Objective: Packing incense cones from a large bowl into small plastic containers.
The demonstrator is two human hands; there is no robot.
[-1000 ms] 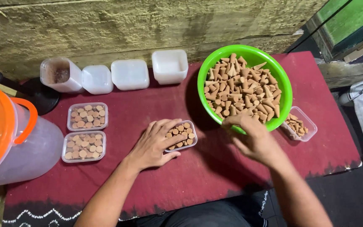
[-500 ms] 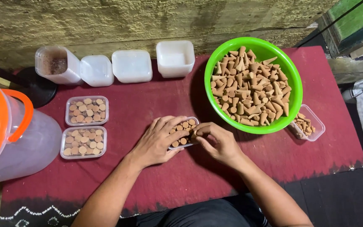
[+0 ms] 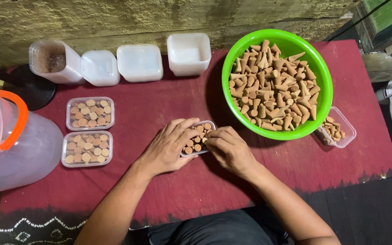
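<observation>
Clear plastic, small and rectangular, the tray (image 3: 199, 138) sits at the middle of the frame on the dark red cloth (image 3: 159, 109), and both hands cover much of it; only its upper right part and a patch of brown cone bases show between them. The left hand (image 3: 169, 147) lies over the tray's left side, fingers loosely curled and a little apart, tips resting on the cones. The right hand (image 3: 229, 147) meets it from the right, fingers drawn together at the tray's edge; it seems to pinch a cone, though the fingertips hide whatever is there.

Just up and to the right stands a green bowl (image 3: 316, 68) heaped with brown cones (image 3: 273, 90). A further small tray (image 3: 339, 129) is half tucked under its lower right rim. At the left lie two filled trays (image 3: 89, 131), one above the other. Along the top stand white containers (image 3: 139, 62) and one tilted clear container (image 3: 53, 61). A clear jug with an orange lid (image 3: 5, 136) is cut off by the left edge.
</observation>
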